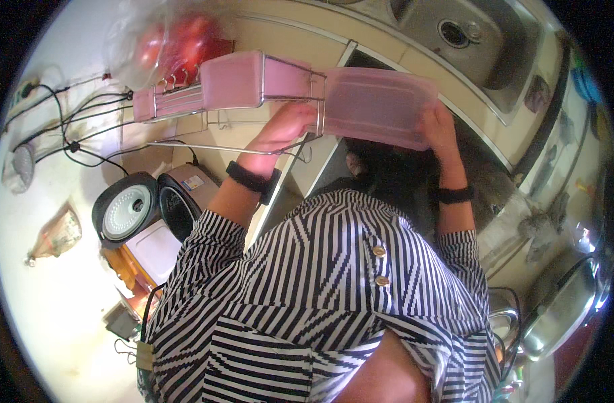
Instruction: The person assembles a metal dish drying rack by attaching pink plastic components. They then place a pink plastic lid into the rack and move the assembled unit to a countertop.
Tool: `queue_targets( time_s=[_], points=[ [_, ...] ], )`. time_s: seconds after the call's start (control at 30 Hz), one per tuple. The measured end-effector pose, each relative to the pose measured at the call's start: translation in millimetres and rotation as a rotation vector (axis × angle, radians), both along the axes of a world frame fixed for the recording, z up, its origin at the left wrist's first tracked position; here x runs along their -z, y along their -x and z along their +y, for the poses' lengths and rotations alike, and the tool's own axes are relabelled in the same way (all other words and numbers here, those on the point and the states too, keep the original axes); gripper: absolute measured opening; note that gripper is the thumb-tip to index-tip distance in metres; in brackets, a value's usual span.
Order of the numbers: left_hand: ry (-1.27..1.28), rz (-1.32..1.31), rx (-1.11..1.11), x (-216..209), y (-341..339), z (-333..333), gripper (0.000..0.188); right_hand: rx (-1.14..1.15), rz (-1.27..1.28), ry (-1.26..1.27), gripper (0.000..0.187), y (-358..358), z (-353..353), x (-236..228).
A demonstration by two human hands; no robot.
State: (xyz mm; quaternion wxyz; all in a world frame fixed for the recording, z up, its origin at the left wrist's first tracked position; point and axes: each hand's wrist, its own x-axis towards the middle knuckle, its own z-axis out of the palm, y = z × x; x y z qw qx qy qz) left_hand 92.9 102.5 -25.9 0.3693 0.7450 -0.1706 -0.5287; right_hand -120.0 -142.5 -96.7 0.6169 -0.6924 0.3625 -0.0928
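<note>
A translucent pink plastic container [377, 106] is held level in front of me, between my two hands. My right hand [440, 127] is closed on its right end. My left hand [290, 126] is closed at its left end, behind the end wires of a metal wire rack [260, 101]; its fingertips are partly hidden there. In the rack stands another pink plastic container [233, 80], just left of the held one. A lower pink piece [143, 106] shows farther left in the rack.
A steel sink [501, 64] lies at the far right. Red items in a clear bag [182, 43] are behind the rack. At left sits a rice cooker with its lid raised [129, 208], with black cables [70, 146] along the wall. A metal pan [558, 312] is at lower right.
</note>
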Motion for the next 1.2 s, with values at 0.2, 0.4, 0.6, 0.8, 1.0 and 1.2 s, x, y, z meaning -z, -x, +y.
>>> queue_targets(
  time_s=[0.2,0.4,0.6,0.8,1.0,1.2],
  points=[
    [0.055,0.029,-0.105,9.2,5.4,12.3,0.018,-0.095,-0.061,0.066,0.016,-34.0,45.1,17.9],
    [0.4,0.128,-0.585,10.4,25.0,65.4,0.026,-0.16,-0.092,-0.214,0.027,-86.0,83.2,22.0],
    [0.123,-0.135,-1.177,18.7,33.0,114.1,0.035,-0.225,-0.135,-0.103,0.025,-104.8,92.0,22.5],
    [0.38,-0.257,-1.089,84.9,16.3,149.7,0.031,-0.282,-0.064,0.013,0.029,-120.7,86.3,36.5],
    [0.475,-0.169,-1.171,131.1,0.6,160.8,0.044,-0.208,-0.067,-0.163,0.023,-126.2,95.7,32.7],
    [0.599,0.22,-1.448,131.9,-2.8,170.4,0.044,-0.239,-0.059,-0.47,0.02,-108.1,90.4,17.0]
  ],
)
